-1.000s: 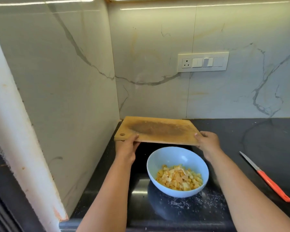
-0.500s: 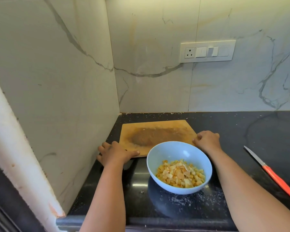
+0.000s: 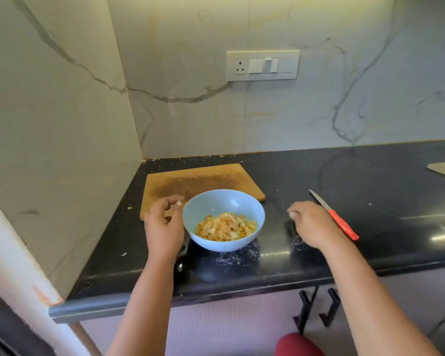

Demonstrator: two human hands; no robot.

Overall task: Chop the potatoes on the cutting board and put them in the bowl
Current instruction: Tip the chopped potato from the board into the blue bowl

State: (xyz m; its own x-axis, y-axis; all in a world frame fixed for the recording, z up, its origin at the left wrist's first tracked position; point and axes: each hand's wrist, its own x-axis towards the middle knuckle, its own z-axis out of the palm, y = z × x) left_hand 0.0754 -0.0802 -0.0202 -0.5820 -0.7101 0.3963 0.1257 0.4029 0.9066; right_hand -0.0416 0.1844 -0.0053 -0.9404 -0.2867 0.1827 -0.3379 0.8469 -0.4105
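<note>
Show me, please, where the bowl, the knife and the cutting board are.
bowl point(image 3: 254, 210): head view, right inner wall near the rim.
knife point(image 3: 343, 224): head view, middle of the red handle.
cutting board point(image 3: 201, 179): head view, stained centre of the top face.

No readable text, labels or numbers anywhere.

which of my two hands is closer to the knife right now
Your right hand: it hovers over the black counter right beside the red-handled knife. Your left hand is across the blue bowl.
</note>
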